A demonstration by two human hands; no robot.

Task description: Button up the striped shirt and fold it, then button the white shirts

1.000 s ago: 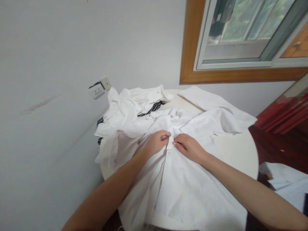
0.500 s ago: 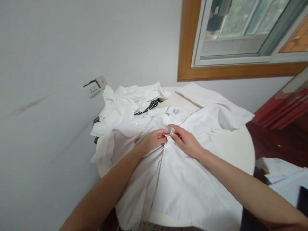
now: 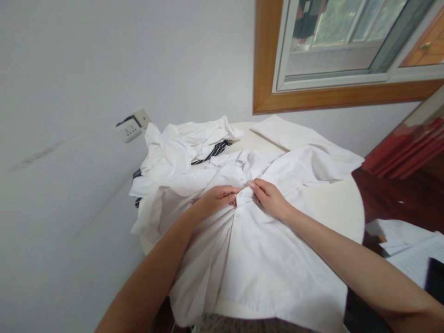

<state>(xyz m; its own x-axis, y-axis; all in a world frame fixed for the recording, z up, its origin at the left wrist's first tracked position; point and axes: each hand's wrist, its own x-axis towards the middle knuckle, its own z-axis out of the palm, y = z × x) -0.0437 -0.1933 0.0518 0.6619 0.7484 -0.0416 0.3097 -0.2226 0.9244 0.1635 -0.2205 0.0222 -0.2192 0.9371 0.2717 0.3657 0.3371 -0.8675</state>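
A white button-up shirt [image 3: 277, 259] lies spread face up over a round table, its collar at the far side and its hem hanging over the near edge. My left hand [image 3: 218, 199] pinches the shirt's front on the left of the button strip. On the other side of the strip, my right hand [image 3: 268, 195] grips the fabric between thumb and fingers. A button [image 3: 240, 194] shows between the two hands, and another sits just below. The cloth is drawn into creases by my left hand.
Crumpled white clothing [image 3: 173, 148] with a black striped piece [image 3: 217, 150] lies at the table's back left. The round table [image 3: 335, 208] stands against the wall, near a socket [image 3: 128, 128]. Papers [image 3: 416, 259] lie at the lower right, below a red curtain [image 3: 409, 148].
My hands have moved slightly apart, from meeting over the button to holding the fabric on either side of it. The button between them now shows. The view has shifted a little.
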